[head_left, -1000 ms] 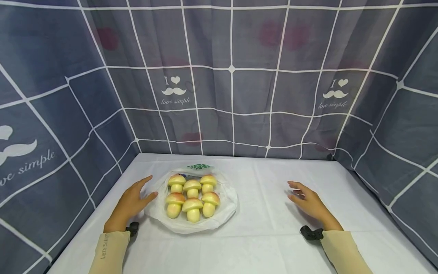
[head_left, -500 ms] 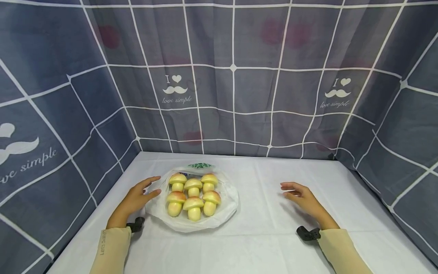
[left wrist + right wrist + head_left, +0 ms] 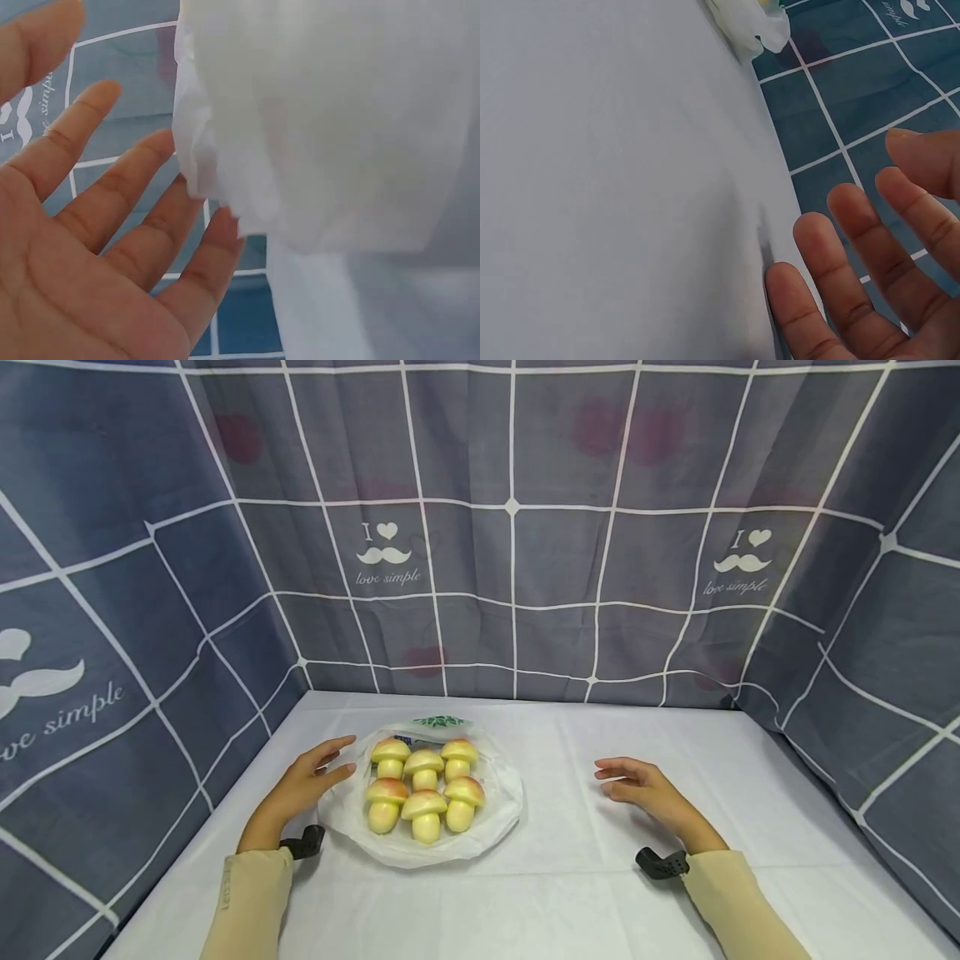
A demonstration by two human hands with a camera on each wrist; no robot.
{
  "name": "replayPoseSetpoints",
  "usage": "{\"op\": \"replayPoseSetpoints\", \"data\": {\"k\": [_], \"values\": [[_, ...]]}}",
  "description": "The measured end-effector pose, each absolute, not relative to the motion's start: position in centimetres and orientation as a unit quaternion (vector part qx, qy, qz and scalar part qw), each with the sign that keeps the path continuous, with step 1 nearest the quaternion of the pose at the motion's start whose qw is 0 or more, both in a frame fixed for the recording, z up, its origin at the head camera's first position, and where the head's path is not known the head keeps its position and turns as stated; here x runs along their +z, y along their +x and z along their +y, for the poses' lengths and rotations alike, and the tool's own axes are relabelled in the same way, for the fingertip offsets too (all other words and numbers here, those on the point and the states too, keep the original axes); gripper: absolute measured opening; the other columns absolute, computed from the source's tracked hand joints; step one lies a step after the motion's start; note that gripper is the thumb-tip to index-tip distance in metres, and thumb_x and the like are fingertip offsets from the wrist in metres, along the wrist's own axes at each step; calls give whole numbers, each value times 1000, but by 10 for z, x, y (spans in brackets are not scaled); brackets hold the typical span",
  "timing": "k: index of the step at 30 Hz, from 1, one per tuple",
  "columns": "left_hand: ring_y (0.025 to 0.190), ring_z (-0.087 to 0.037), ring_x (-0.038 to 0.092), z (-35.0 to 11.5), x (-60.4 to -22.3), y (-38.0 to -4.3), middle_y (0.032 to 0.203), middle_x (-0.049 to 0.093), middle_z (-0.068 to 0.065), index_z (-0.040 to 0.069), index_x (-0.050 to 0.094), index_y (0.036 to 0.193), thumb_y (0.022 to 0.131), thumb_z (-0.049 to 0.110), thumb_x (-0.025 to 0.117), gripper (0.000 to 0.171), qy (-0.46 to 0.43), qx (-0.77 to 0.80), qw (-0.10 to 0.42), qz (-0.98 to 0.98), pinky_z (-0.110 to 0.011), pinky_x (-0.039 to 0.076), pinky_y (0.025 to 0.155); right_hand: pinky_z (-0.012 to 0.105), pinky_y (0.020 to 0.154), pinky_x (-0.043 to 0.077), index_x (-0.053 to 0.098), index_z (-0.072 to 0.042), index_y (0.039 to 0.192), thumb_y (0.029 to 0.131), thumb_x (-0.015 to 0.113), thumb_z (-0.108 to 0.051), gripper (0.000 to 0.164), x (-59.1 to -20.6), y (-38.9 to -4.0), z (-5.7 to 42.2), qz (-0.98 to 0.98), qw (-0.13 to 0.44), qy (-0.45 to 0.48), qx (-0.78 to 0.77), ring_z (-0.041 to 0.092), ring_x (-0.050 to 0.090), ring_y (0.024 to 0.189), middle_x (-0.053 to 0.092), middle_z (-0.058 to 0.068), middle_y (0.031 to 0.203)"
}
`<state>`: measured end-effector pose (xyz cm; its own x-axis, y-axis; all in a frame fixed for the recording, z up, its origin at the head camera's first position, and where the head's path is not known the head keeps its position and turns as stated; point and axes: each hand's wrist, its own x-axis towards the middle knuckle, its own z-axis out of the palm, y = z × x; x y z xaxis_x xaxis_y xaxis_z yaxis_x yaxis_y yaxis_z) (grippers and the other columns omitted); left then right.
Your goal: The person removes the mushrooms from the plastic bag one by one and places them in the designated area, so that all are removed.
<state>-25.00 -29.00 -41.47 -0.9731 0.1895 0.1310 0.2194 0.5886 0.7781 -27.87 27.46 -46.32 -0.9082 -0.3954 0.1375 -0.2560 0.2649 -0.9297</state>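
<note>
Several yellow mushroom-shaped pieces with red-tinged caps stand in two rows on a crumpled white plastic bag left of the table's middle. My left hand is at the bag's left edge, fingers spread and holding nothing. In the left wrist view its fingertips come right up to the bag's rim, which overlaps the last fingers. My right hand hovers over the tablecloth to the right of the bag, fingers loosely bent with nothing between them. The right wrist view shows the bag well away from that hand.
A white cloth covers the table. Dark grey-blue curtains with white grid lines enclose the back and both sides. Each wrist carries a black camera mount, such as the right one. Green print marks the bag's far edge.
My left hand has moved a little right, up to the bag's edge. My right hand has shifted left toward the bag. The mushroom-shaped pieces have kept their places.
</note>
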Motion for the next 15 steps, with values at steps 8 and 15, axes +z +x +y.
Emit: {"op": "replayPoseSetpoints", "data": {"k": [8, 15], "values": [[152, -60, 28, -286, -423, -261, 164, 37, -37, -9, 44, 159, 108, 14, 66, 60, -106, -482, 21, -869, -74, 26, 120, 23, 91, 57, 52, 19, 146, 103, 69, -4, 51, -465, -286, 266, 791, 83, -208, -570, 8, 70, 107, 63, 39, 136], [153, -59, 29, -282, -431, -268, 163, 39, -37, -13, 47, 155, 106, 7, 67, 56, -103, -525, 36, -844, -70, 22, 125, 25, 91, 59, 51, 19, 146, 103, 69, -3, 52, -467, -290, 257, 778, 97, -213, -583, 10, 70, 108, 62, 39, 137]]}}
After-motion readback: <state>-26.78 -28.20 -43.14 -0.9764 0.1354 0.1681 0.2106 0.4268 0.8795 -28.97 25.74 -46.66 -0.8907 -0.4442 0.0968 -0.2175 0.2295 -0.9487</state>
